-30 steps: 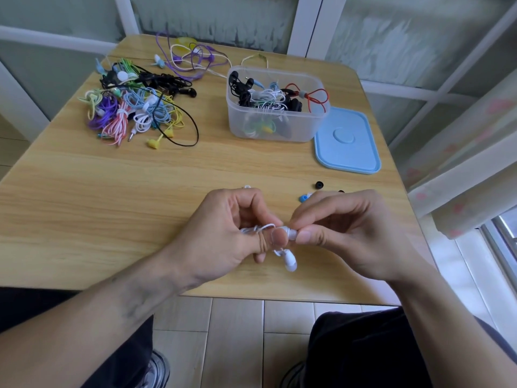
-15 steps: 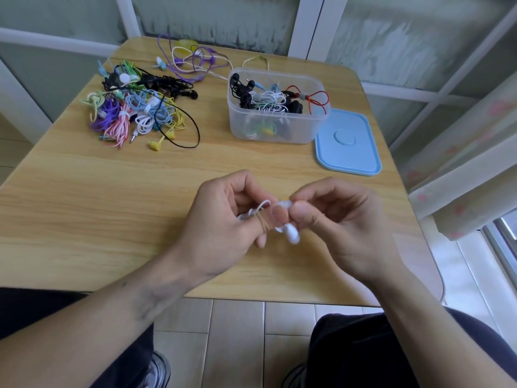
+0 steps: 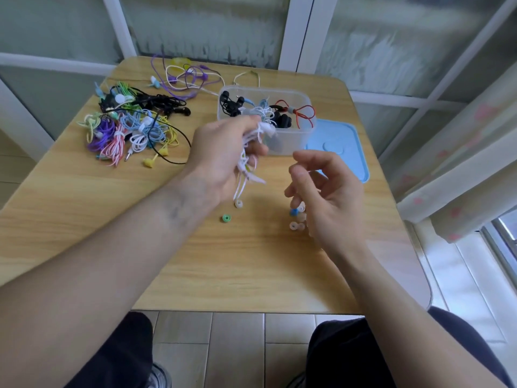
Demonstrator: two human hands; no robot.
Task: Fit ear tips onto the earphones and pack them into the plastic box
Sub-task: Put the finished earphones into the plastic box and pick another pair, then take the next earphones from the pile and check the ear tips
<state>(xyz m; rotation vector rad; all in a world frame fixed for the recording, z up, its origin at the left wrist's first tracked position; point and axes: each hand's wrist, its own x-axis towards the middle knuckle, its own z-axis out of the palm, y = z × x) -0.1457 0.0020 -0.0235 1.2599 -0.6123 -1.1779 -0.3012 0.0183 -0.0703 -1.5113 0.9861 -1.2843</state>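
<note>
Left hand (image 3: pixel 223 152): raised above the table, fingers curled round a bunched white earphone (image 3: pixel 253 147), blurred; cable loops hang below the palm, earbuds up by the box's near wall.
Right hand (image 3: pixel 327 197): apart from the left, fingers loosely curled, holding nothing visible; hovers over the loose tips.
Plastic box (image 3: pixel 291 141): clear, open, at the far right of the table; inside, black, white, pale blue and red earphones in a tangle.
Lid (image 3: pixel 344 147): light blue, flat on the table, just right of the box and touching its base.
Ear tips: green one (image 3: pixel 226 218) alone on the wood near the table's middle; clear one (image 3: pixel 238 203) just below the dangling cable; blue one (image 3: pixel 293 211) and clear ones (image 3: pixel 296 226) beside the right fingers.
Earphone pile (image 3: pixel 131 127): far left of the table, well apart from the box; purple, pink, green, yellow, blue, white and black cables heaped together.
Table (image 3: pixel 112 247): light wood grain, rounded corners.
Behind: frosted panes in white frames; a pale curtain (image 3: pixel 458 152) at right.
</note>
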